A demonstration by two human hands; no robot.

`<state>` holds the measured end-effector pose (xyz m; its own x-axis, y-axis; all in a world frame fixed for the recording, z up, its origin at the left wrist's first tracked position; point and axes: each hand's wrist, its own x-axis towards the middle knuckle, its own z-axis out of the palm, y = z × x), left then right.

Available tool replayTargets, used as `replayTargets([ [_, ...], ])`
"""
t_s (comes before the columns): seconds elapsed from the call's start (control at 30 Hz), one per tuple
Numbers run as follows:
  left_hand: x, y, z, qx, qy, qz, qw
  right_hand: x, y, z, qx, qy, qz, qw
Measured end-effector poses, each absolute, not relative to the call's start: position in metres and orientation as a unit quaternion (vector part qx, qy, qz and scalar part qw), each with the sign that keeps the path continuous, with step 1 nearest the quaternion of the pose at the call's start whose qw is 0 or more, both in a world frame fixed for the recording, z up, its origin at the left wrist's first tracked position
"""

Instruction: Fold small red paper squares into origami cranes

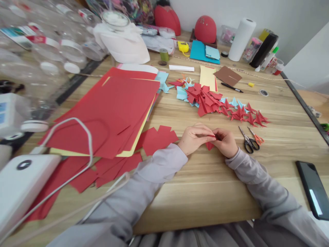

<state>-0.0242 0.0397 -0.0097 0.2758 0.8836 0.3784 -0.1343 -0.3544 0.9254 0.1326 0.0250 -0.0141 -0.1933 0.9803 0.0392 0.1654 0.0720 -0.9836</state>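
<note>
A small piece of folded red paper (pixel 210 145) is pinched between my two hands above the near middle of the table. My left hand (pixel 196 137) has its thumb and fingers pressed together on the paper's upper left. From the other side my right hand (pixel 226 141) grips it with bent fingers; most of the paper is hidden behind them. Beyond my hands lies a heap of folded red paper pieces (pixel 205 99), with light blue ones (pixel 182 93) among them. Cut red paper squares (pixel 158 139) lie to the left of my left hand.
Black-handled scissors (pixel 248 143) and orange-handled scissors (pixel 258 138) lie right of my right hand. A phone (pixel 313 190) rests at the right edge. Large red sheets (pixel 113 109) are stacked left, near a white device (pixel 28 185) with a cable. Plastic bottles (pixel 46 48) crowd the far left.
</note>
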Motion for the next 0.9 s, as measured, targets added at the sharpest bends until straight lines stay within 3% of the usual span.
replayTargets([
  [0.47, -0.021, 0.035, 0.000, 0.600, 0.312, 0.559, 0.480, 0.131, 0.024, -0.013, -0.485, -0.602, 0.475, 0.419],
  [0.9, -0.023, 0.036, 0.000, 0.496, 0.337, 0.509, 0.618, 0.132, 0.026, 0.000, -0.502, -0.497, 0.556, 0.437],
])
